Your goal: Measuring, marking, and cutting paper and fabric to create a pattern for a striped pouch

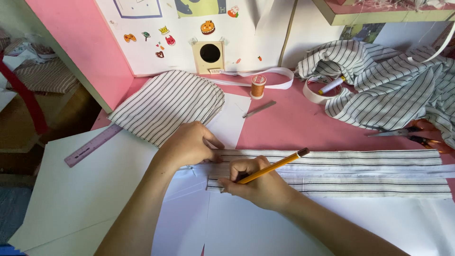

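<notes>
My right hand point(258, 182) grips a yellow pencil point(279, 165), its tip down on the left end of a long striped fabric strip point(360, 173) that lies across white paper point(284, 223). My left hand point(189, 144) presses flat on the strip's left end, fingers touching what looks like a clear ruler edge beside the pencil. The pencil's dark end points up to the right.
A folded striped fabric piece point(166, 104) lies behind my left hand, over a purple ruler point(92, 146). On the pink table point(294, 118) sit an orange thread spool point(258, 86), a tape roll point(315, 92), a heap of striped cloth point(388, 80) and orange-handled scissors point(412, 133) at right.
</notes>
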